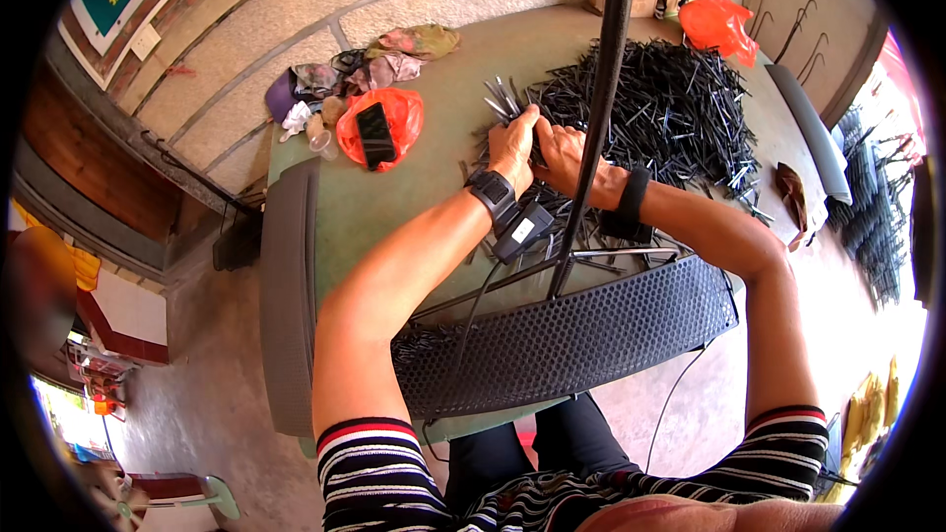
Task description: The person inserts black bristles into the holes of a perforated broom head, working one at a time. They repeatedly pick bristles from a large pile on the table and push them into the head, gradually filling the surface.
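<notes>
My left hand (510, 150) is closed around a small bundle of thin rods (504, 100) whose pale, shiny ends stick up past the fingers. Right beside it, nearly touching, my right hand (564, 160) has its fingers curled in; what they hold, if anything, is hidden. Both hands are above the table, at the near left side of a large heap of thin black rods (680, 113). More loose rods lie beneath the hands. Dark bands circle both wrists. By my left wrist is a small black box (524, 232) with a cable.
A black pole (601, 108) rises in front of my right wrist. Between me and the table (453, 69) curves a black perforated panel (581, 340). A phone (375, 135) lies on a red plastic bag (406, 110), near crumpled cloths (394, 64). Another red bag (719, 28) sits far right.
</notes>
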`<state>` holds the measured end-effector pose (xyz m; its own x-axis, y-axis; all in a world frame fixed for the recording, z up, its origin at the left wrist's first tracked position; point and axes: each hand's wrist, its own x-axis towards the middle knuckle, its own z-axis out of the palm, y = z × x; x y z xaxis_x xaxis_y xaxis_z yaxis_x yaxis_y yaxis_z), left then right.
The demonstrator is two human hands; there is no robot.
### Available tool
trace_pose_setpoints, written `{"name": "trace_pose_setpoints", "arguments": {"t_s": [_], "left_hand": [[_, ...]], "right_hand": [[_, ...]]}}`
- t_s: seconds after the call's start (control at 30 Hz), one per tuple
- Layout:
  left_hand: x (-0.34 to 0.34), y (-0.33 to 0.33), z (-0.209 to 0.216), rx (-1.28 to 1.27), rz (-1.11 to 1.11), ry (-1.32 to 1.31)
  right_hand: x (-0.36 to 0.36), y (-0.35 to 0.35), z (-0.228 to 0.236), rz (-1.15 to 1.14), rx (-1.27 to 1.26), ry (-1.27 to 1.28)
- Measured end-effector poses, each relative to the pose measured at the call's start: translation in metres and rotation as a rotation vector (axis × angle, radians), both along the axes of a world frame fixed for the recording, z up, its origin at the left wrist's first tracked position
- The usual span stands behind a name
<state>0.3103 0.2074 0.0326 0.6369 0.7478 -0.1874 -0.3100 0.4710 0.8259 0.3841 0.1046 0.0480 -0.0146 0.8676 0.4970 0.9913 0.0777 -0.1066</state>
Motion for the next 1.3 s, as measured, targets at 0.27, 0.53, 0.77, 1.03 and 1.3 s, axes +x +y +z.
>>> {"name": "trace_pose_setpoints", "arguments": {"t_s": [0.27,0.53,0.77,1.03,1.3], "left_hand": [[0.000,0.001,0.020,-0.072,0.158,0.003],[0.001,0.007,0.014,-0.019,0.149,-0.014],[0.003,0.012,0.020,-0.028,0.297,0.065],[-0.003,0.011,0.037,0.286,0.330,0.272],[-0.006,0.013,0.037,0.272,0.329,0.286]], "right_hand": [[-0.001,-0.015,0.020,-0.062,-0.062,0.324],[0.006,0.000,-0.001,-0.036,-0.125,0.302],[0.010,-0.007,0.015,-0.115,-0.270,0.343],[0.014,-0.008,0.024,-0.073,-0.257,0.435],[-0.002,-0.022,0.048,-0.148,-0.353,0.072]]}}
